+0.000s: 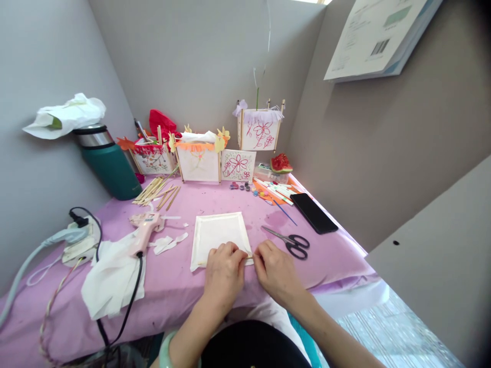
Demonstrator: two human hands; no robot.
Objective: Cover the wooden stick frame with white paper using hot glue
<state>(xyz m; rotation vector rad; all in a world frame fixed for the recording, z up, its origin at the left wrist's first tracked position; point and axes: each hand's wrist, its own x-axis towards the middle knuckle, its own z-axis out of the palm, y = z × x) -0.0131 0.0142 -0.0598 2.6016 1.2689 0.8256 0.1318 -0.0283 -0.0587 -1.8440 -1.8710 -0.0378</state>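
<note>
Pinching the near edge of a white square panel (218, 232), the left hand (225, 269) has thumb and fingers drawn together; the right hand (275, 269) meets it at the near right corner, fingertips closed on the rim. Whether some small piece sits between them, I cannot tell. The panel lies flat on the pink tablecloth (169, 291), close to the table's front. Scissors (286, 238) lie just right of it; paper scraps (168, 243) and a pink glue gun (146, 227) lie left. Beyond are a black phone (313, 213), wooden sticks (151, 190) and markers (279, 192). Farther back stand an orange-fringed box (199, 167) and a flower-drawn panel (238, 166).
</note>
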